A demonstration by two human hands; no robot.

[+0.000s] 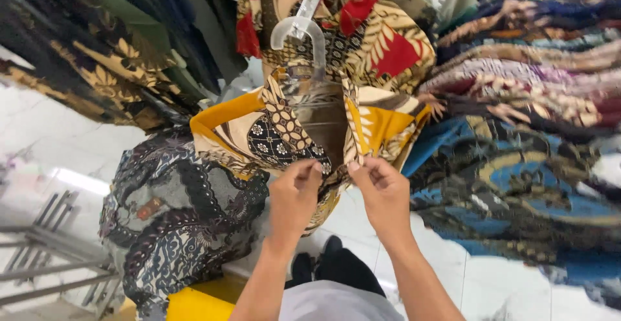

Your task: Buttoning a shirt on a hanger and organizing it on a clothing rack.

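My left hand [294,195] pinches one front edge of a patterned shirt [291,130]. My right hand [385,191] pinches the other front edge. My fingers are pressed tight on the cloth in both hands. The two hands are close together, almost touching, right at the bottom of the shirt's opening.

The shirt hangs just above my hands, in the middle of what I see. It is on a clear plastic hanger [301,30]. The front is open, and I can see the plain brown inside of it. The shirt is yellow and cream, with dark patches full of little flowers and dots. The collar sits up by the hanger.

Right behind it hangs another shirt [381,43] with red, gold and black leaves.

On my left hangs a grey and black shirt [174,217] with curly lines. It touches the side of the shirt I hold. Above that are dark shirts with gold leaves [84,68].

On my right is a row of hanging clothes [524,94], pressed close together, in purple, brown and blue. A big blue and brown one [517,191] hangs nearest to my right hand.

Below my arms is the white tiled floor [479,288]. My dark shoes [330,263] stand on it. A yellow thing [194,305] is low down by my left arm; I cannot tell what it is. A grey metal rack [45,256] is far on the left.
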